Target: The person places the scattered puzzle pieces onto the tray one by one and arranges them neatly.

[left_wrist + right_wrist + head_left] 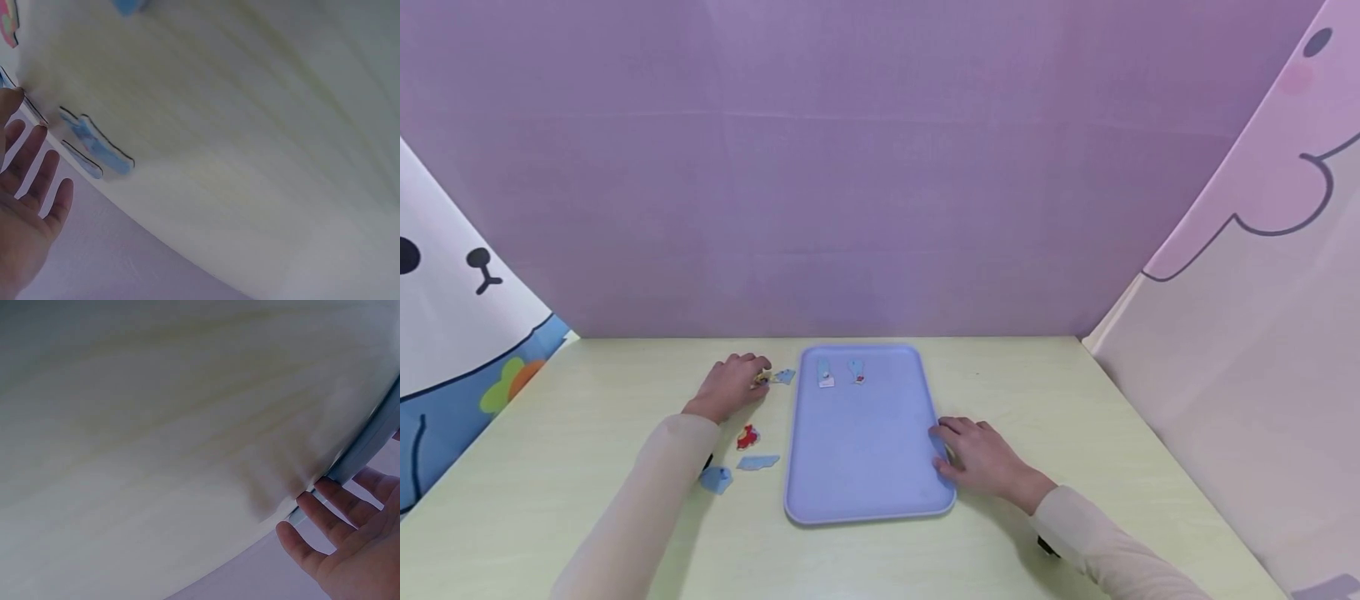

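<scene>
The left hand (728,388) pinches a jigsaw piece (762,379), seemingly picking up, which next calls for lifting towards the lavender tray (868,450) that the right hand (988,461) loosely touches.

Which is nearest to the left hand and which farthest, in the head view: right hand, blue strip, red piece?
1. Red piece: on the table, left of the tray.
2. Blue strip: below the red piece.
3. Right hand: across the tray, at its right edge.
</scene>
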`<state>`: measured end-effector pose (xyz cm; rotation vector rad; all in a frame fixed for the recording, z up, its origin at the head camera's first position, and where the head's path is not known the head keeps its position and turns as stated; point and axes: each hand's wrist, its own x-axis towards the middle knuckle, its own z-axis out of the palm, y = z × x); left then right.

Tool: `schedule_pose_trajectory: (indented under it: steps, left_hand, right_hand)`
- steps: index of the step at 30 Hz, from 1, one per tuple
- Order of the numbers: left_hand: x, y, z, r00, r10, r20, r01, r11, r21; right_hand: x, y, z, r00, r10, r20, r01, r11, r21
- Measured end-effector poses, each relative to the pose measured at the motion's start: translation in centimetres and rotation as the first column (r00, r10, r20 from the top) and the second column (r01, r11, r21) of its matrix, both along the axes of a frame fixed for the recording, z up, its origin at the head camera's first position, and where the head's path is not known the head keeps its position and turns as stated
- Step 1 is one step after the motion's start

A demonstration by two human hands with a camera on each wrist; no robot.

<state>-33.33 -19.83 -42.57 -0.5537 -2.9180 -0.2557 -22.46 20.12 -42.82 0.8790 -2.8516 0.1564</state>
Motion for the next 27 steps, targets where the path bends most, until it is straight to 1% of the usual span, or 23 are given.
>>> schedule_pose_trajectory:
  steps: [4,11,21,27]
  left_hand:
    - [-0.02,-0.01,-0.06,1.0,0.002,0.004,-0.002,1.0,0.012]
    - [-0.07,0.06,0.04,0.999,-0.015,-0.028,0.015,1.0,0.007]
    - [-0.25,0.2,0.15,0.999,-0.022,-0.037,0.021,1.0,-0.001]
    - [-0.2,0.25,0.18,0.999,-0.029,-0.03,0.03,0.999,0.021]
  right_hand:
    - [-0.03,0.0,-0.05,1.0,-0.001,0.0,0.001,1.0,0.003]
    - [-0.06,-0.01,-0.09,1.0,0.001,-0.005,-0.001,1.0,0.004]
    - [-0.07,-0.02,-0.1,1.0,-0.004,-0.002,0.004,1.0,0.005]
    - [-0.11,0.0,-0.15,1.0,-0.003,-0.003,0.003,1.0,0.011]
